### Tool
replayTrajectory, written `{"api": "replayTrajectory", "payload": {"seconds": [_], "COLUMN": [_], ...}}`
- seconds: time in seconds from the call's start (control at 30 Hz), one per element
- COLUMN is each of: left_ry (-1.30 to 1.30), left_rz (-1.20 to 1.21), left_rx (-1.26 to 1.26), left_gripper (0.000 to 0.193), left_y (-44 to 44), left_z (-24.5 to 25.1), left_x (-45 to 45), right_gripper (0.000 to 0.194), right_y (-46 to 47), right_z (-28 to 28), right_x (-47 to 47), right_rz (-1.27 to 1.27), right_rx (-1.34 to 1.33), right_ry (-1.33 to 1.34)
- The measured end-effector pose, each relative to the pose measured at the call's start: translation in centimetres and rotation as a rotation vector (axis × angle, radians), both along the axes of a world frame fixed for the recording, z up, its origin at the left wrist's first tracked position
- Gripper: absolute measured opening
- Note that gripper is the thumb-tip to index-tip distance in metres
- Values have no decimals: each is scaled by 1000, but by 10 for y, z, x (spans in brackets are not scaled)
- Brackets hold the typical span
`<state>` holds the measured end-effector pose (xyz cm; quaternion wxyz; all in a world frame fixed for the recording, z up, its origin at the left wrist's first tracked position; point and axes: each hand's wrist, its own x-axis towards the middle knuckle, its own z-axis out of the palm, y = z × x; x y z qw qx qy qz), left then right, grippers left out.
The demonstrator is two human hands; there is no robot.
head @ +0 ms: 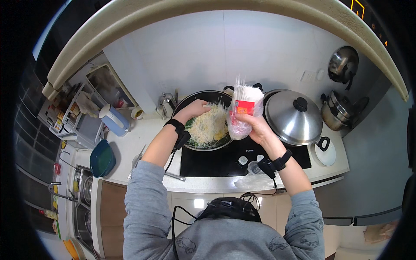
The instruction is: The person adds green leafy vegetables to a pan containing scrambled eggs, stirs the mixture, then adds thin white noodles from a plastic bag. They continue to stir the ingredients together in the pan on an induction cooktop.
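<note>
A dark wok (187, 100) stands on the left of the black glass cooktop (208, 165). Thin dry noodles (208, 130) lie heaped and crisscrossed in it, over green vegetables and something yellow. My left hand (195, 109) reaches over the wok from the left, its fingers at the heap's upper edge; whether they pinch any noodles is hidden. Clasped in my right hand (258, 126) is a clear plastic package of dry noodles (245, 122) with a red label. It is held upright at the wok's right rim, loose noodle ends sticking out of its top.
Right of the package sits a wide pan under a domed steel lid (292, 117). A plastic bag (255, 180) lies at the counter's front edge. On the left are a blue kettle (115, 120), a teal basin (102, 159) and the sink (86, 191). The range hood (227, 5) overhangs above.
</note>
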<state>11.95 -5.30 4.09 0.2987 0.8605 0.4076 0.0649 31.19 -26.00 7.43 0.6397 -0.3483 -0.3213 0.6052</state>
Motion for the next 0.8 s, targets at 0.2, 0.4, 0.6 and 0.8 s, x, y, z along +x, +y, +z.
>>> {"api": "replayTrajectory", "payload": {"seconds": [0.2, 0.4, 0.6, 0.8], "left_ry": [-620, -700, -684, -780], "left_rz": [38, -91, -80, -38], "left_rx": [-613, -697, -575, -558], "left_gripper": [51, 54, 37, 29], "left_y": [-50, -102, -110, -112], "left_z": [45, 69, 67, 69], "left_x": [20, 22, 21, 27], "right_gripper": [46, 47, 52, 52], "right_y": [-15, -16, -16, -16], "right_z": [-3, -19, -21, -23], "right_x": [-4, -19, -25, -33], "right_rz": [35, 63, 108, 143], "right_rx": [59, 55, 16, 19], "right_ry": [-28, 3, -18, -39]}}
